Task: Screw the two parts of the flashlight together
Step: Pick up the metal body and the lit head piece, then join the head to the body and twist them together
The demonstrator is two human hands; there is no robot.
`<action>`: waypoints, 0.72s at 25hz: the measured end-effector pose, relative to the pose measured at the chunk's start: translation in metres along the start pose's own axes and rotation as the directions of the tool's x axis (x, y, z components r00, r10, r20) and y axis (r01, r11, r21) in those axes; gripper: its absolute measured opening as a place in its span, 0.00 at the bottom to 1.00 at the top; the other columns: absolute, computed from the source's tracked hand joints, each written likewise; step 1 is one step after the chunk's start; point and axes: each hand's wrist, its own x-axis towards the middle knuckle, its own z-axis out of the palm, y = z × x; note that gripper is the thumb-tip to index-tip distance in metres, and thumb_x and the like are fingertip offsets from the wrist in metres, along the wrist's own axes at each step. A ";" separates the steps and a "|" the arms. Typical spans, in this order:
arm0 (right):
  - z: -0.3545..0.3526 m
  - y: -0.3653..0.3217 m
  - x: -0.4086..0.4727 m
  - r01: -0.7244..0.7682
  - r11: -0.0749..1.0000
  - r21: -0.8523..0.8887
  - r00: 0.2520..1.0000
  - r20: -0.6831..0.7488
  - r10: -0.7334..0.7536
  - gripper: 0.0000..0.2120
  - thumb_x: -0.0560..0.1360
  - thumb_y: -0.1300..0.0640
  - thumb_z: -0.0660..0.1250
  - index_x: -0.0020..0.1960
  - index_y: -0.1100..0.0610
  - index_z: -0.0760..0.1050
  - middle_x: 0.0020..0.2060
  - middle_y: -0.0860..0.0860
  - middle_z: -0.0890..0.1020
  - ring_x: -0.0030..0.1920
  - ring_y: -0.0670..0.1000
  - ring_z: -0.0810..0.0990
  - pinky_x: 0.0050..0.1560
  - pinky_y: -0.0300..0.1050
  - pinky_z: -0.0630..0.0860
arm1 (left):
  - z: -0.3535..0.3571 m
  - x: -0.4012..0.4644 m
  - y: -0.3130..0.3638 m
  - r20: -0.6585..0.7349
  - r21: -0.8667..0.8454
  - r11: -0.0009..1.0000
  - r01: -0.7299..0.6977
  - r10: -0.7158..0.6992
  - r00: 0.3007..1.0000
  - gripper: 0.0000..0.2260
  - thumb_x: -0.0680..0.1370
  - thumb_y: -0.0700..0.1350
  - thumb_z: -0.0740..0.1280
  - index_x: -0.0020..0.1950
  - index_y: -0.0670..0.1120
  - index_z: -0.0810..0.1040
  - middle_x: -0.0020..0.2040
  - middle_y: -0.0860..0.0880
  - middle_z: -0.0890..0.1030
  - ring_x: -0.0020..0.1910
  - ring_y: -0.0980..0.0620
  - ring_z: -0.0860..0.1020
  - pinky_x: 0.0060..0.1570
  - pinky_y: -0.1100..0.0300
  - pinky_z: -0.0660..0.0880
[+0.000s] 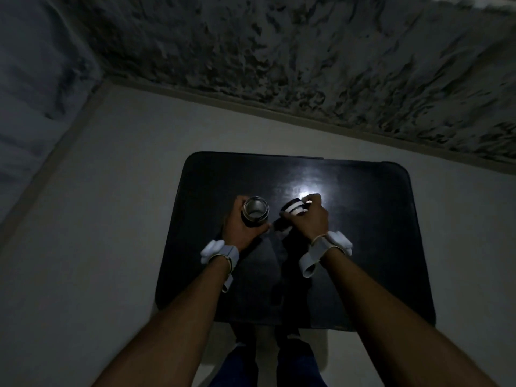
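Note:
The room is dim. My left hand [240,229] grips a dark flashlight part [255,214] held upright, its open silver-lined end facing up. My right hand [308,219] grips the other flashlight part [293,210], black with a white band, tilted with one end toward the left hand's part. A small gap separates the two parts. Both sit just above the black table [363,247]. The lower portions of both parts are hidden by my fingers.
A bright spot of light [305,192] glares on the glossy tabletop just beyond my right hand. White straps wrap both wrists. The small table stands on a pale floor, with a rough mottled wall [279,65] behind. My legs show below the table's near edge.

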 end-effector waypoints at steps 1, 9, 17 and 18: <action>-0.003 -0.002 0.001 -0.077 0.984 0.163 0.997 -0.015 0.081 0.33 0.59 0.48 0.80 0.58 0.50 0.68 0.46 0.50 0.83 0.47 0.51 0.82 0.50 0.45 0.79 | -0.002 -0.001 0.005 0.001 0.001 1.000 -0.007 0.007 1.000 0.25 0.61 0.47 0.80 0.54 0.52 0.72 0.47 0.59 0.81 0.46 0.66 0.79 0.44 0.73 0.73; -0.028 -0.035 0.002 -0.356 0.708 0.610 0.927 0.325 0.186 0.18 0.68 0.51 0.78 0.53 0.61 0.84 0.44 0.54 0.86 0.47 0.53 0.84 0.54 0.51 0.80 | -0.031 0.012 0.050 0.130 0.429 0.897 -0.102 0.050 0.990 0.31 0.60 0.53 0.77 0.62 0.53 0.77 0.55 0.45 0.79 0.54 0.43 0.78 0.52 0.56 0.73; -0.037 -0.053 -0.006 -0.229 0.787 0.572 0.911 0.411 -0.033 0.21 0.71 0.66 0.75 0.63 0.59 0.78 0.51 0.59 0.80 0.48 0.58 0.78 0.48 0.50 0.75 | -0.051 0.013 0.080 0.231 0.647 0.742 -0.175 0.029 0.973 0.31 0.63 0.58 0.75 0.65 0.59 0.74 0.60 0.45 0.76 0.64 0.41 0.71 0.64 0.41 0.67; -0.039 -0.054 -0.006 -0.186 0.826 0.532 0.899 0.432 -0.076 0.24 0.71 0.70 0.74 0.65 0.60 0.77 0.54 0.60 0.80 0.52 0.59 0.78 0.50 0.51 0.77 | -0.053 0.014 0.081 0.235 0.658 0.732 -0.178 0.025 0.972 0.32 0.63 0.58 0.76 0.66 0.59 0.74 0.60 0.45 0.76 0.64 0.40 0.71 0.64 0.39 0.67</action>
